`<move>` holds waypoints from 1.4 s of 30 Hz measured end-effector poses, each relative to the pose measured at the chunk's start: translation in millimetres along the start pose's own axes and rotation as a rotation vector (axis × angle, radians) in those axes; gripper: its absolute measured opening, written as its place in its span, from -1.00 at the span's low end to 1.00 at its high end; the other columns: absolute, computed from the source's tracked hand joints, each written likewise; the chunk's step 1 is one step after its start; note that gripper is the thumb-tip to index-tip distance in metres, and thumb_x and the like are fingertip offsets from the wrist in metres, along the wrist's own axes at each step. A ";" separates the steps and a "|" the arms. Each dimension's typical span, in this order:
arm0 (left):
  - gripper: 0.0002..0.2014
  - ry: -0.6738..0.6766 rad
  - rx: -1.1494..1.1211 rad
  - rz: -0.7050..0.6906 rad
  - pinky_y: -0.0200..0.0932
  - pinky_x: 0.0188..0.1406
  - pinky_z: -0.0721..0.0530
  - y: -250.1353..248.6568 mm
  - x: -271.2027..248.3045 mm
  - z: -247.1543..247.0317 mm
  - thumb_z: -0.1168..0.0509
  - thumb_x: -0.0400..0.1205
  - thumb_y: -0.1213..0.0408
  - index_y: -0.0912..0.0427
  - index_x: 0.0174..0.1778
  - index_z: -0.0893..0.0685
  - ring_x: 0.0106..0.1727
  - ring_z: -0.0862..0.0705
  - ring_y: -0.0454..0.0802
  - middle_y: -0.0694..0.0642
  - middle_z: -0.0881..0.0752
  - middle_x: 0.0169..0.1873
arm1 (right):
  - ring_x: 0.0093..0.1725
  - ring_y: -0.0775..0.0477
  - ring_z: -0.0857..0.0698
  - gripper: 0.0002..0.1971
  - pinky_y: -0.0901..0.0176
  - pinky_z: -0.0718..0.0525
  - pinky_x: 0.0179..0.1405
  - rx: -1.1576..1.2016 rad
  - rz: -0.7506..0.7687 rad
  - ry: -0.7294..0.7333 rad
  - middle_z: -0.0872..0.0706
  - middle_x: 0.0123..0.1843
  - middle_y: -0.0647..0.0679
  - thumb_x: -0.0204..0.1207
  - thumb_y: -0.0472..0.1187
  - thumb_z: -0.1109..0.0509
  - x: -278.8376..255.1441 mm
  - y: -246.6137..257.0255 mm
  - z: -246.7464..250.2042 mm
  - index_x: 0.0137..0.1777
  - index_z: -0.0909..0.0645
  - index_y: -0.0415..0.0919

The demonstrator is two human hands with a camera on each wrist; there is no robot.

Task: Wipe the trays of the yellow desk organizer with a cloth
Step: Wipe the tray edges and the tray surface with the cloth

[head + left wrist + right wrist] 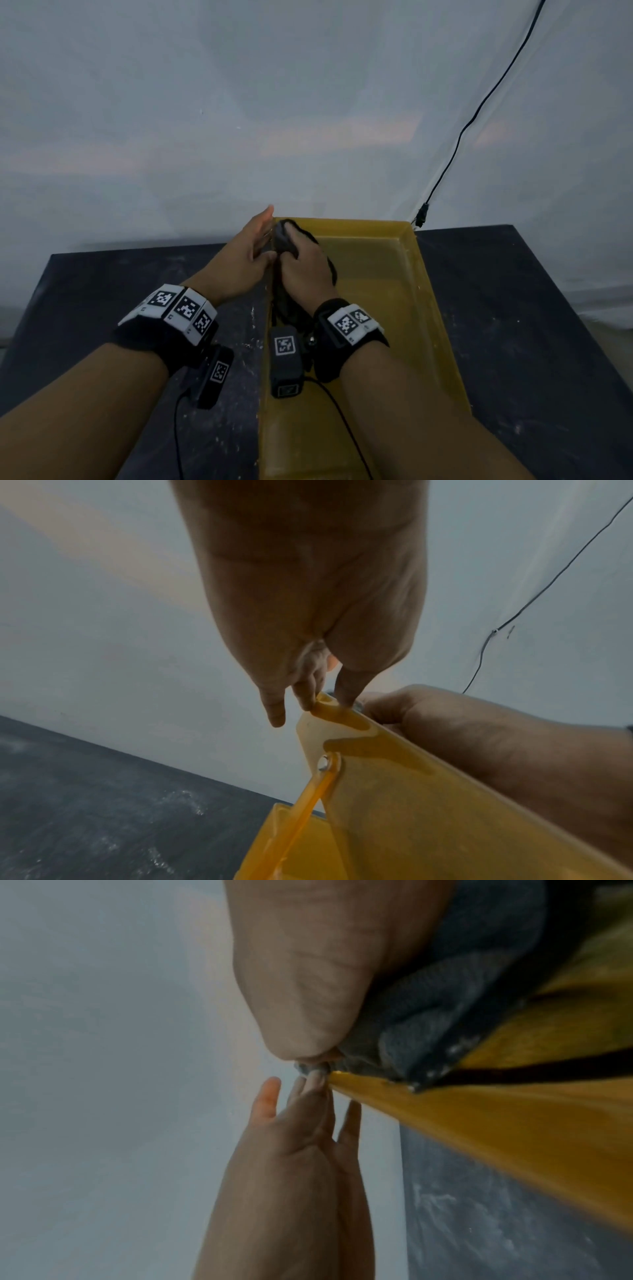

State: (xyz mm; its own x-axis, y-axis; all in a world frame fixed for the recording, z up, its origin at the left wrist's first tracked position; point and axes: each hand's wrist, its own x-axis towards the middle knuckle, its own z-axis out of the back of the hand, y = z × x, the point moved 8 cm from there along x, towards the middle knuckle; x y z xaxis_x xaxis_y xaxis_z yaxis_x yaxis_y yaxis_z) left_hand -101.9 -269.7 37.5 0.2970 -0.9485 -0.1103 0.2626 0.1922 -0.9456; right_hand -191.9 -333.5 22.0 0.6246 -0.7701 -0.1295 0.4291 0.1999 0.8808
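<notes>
Found the yellow organizer [423, 274] standing on the dark desk [531, 308], hard against the pale wall [205, 102], with its top tray [376, 281] open to the head view. Saw a lower tray [291, 845] beneath it on a slanted strut [308, 796] in the left wrist view.

Worked at the top tray's far left corner. Bunched the dark cloth [286, 236] in the right grip [305, 270], fingers curled round it and pressing it against the inside of the left wall, with a tail of cloth trailing back along that wall toward the wrist. Pinched the corner rim with the left grip [246, 260], thumb on the inside and fingers laid fairly straight on the outside.

Judged the step to be wiping that wall and its corner. Looked best to push a fingertip through the cloth right into the corner, then draw one long stroke back along the wall toward the body. Needed a firm left pinch, since a tray hung on thin struts might rock or slide under a sideways push. Called for pressing downward and inward, not outward against the wall. Seemed wise to gather the loose tail into the palm, away from the camera cable [337, 407] lying in the tray. Could not tell how clean the tray floor was in the dim light.
</notes>
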 end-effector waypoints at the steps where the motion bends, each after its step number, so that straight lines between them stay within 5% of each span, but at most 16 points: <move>1: -0.25 0.006 0.001 0.000 -0.15 0.60 -0.31 -0.1 -0.5 -0.3 -0.18 0.72 0.56 0.03 0.74 0.00 0.68 -0.19 -0.12 0.03 -0.16 0.71 | 0.55 -0.08 -0.47 -0.44 0.32 -0.35 0.44 -0.012 0.042 -0.040 -0.49 0.59 -0.08 0.67 -0.36 -0.20 2.3 3.7 6.9 0.68 -0.39 -0.15; 5: -0.27 0.003 0.004 -0.011 -0.50 0.43 -0.38 -2.5 -1.2 -0.1 -0.17 0.72 0.56 0.05 0.74 -0.01 0.63 -0.25 -0.25 -0.03 -0.22 0.68 | 0.18 0.05 -0.50 -0.57 0.42 -0.42 0.19 -0.003 0.144 -0.104 -0.50 0.25 -0.09 0.59 -0.46 -0.22 12.8 18.8 6.8 0.44 -0.58 -0.25; 8: -0.27 -0.004 -0.016 0.003 -0.41 0.49 -0.35 -0.8 -1.3 0.5 -0.17 0.72 0.56 0.05 0.74 -0.01 0.64 -0.24 -0.23 -0.01 -0.21 0.69 | 0.22 -0.08 -0.58 -0.64 0.30 -0.45 0.20 -0.033 0.148 -0.092 -0.61 0.26 -0.16 0.57 -0.46 -0.24 15.2 14.4 6.0 0.32 -0.62 -0.29; 13: -0.25 -0.011 -0.054 0.030 -0.34 0.53 -0.28 2.7 -1.3 -0.5 -0.15 0.72 0.59 0.02 0.74 0.00 0.68 -0.17 -0.17 0.01 -0.14 0.72 | 0.38 -0.24 -0.58 -0.51 0.05 -0.52 0.38 -0.151 0.118 -0.027 -0.63 0.43 -0.25 0.59 -0.46 -0.20 6.1 10.5 -1.4 0.52 -0.52 -0.28; 18: -0.26 -0.012 -0.138 0.043 -0.67 0.27 -0.38 6.2 -0.9 -4.0 -0.10 0.72 0.64 0.06 0.74 0.00 0.69 -0.13 -0.13 0.03 -0.11 0.72 | 0.28 -0.22 -0.60 -0.60 0.23 -0.39 0.04 -0.195 0.120 0.129 -0.65 0.34 -0.23 0.62 -0.43 -0.21 4.0 6.6 -1.3 0.44 -0.54 -0.24; 21: -0.26 -0.019 -0.159 0.050 -0.66 0.29 -0.38 7.3 -1.5 -4.5 -0.10 0.72 0.65 0.06 0.74 0.00 0.69 -0.15 -0.12 0.04 -0.12 0.72 | 0.31 -0.21 -0.60 -0.61 0.27 -0.38 0.05 -0.193 0.127 0.138 -0.66 0.33 -0.22 0.62 -0.43 -0.22 -4.0 3.2 6.1 0.43 -0.56 -0.25; 25: -0.26 -0.015 -0.172 0.049 -0.54 0.39 -0.39 4.9 -1.0 -2.9 -0.10 0.72 0.65 0.06 0.74 0.02 0.69 -0.13 -0.11 0.05 -0.10 0.72 | 0.60 -0.20 -0.41 -0.41 0.14 -0.35 0.50 -0.129 0.026 0.193 -0.44 0.64 -0.20 0.66 -0.40 -0.18 1.3 9.9 -7.4 0.70 -0.26 -0.20; 27: -0.25 -0.014 -0.181 0.050 -0.27 0.56 -0.34 4.6 -0.9 -1.6 -0.11 0.71 0.65 0.04 0.74 0.01 0.70 -0.13 -0.12 0.06 -0.09 0.73 | 0.44 -0.25 -0.54 -0.49 0.03 -0.50 0.32 -0.119 -0.010 0.188 -0.57 0.49 -0.22 0.64 -0.38 -0.19 8.7 11.2 -12.5 0.60 -0.35 -0.23; 29: -0.24 -0.014 -0.179 0.052 -0.12 0.62 -0.28 5.3 -1.9 -0.9 -0.11 0.71 0.65 0.03 0.74 0.02 0.70 -0.12 -0.12 0.06 -0.09 0.73 | 0.14 -0.19 -0.60 -0.65 0.08 -0.46 0.02 -0.143 0.006 0.189 -0.64 0.19 -0.17 0.61 -0.41 -0.20 5.4 13.9 -11.7 0.39 -0.46 -0.25; 33: -0.24 -0.017 -0.166 0.065 -0.25 0.57 -0.26 3.8 -3.9 -3.4 -0.10 0.72 0.63 0.02 0.74 0.05 0.70 -0.10 -0.10 0.05 -0.09 0.73 | 0.15 -0.20 -0.59 -0.64 0.12 -0.41 -0.03 -0.203 0.017 0.252 -0.64 0.25 -0.20 0.65 -0.40 -0.17 -10.3 6.7 0.2 0.43 -0.46 -0.23; 36: -0.25 -0.017 -0.168 0.066 -0.26 0.57 -0.27 1.8 -4.1 -4.8 -0.10 0.73 0.62 0.03 0.74 0.05 0.71 -0.11 -0.10 0.04 -0.09 0.72 | 0.49 -0.22 -0.50 -0.46 0.10 -0.46 0.30 -0.142 -0.004 0.243 -0.53 0.54 -0.19 0.66 -0.38 -0.16 -5.2 9.5 -1.2 0.65 -0.32 -0.19; 38: -0.25 -0.013 -0.164 0.063 -0.29 0.55 -0.29 1.0 -3.6 -5.3 -0.09 0.73 0.63 0.03 0.74 0.05 0.71 -0.10 -0.10 0.04 -0.08 0.72 | 0.59 -0.26 -0.43 -0.37 -0.11 -0.46 0.51 -0.133 -0.020 0.220 -0.43 0.64 -0.22 0.63 -0.37 -0.20 1.5 12.8 -9.2 0.71 -0.19 -0.20; 42: -0.24 -0.009 -0.147 0.071 -0.36 0.48 -0.28 2.1 -2.8 -3.8 -0.09 0.73 0.63 0.01 0.74 0.06 0.70 -0.10 -0.13 0.04 -0.07 0.73 | 0.34 -0.35 -0.59 -0.56 -0.20 -0.60 0.26 -0.247 0.065 0.152 -0.62 0.35 -0.28 0.58 -0.39 -0.28 2.3 13.8 -18.9 0.46 -0.37 -0.25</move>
State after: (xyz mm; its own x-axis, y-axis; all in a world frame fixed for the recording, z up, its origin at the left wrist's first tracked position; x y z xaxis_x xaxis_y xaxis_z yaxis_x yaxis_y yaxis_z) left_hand -105.7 -267.6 34.6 0.3188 -0.9313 -0.1761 0.1036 0.2189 -0.9702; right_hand -172.3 -321.1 25.2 0.7387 -0.6549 -0.1597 0.5194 0.4019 0.7542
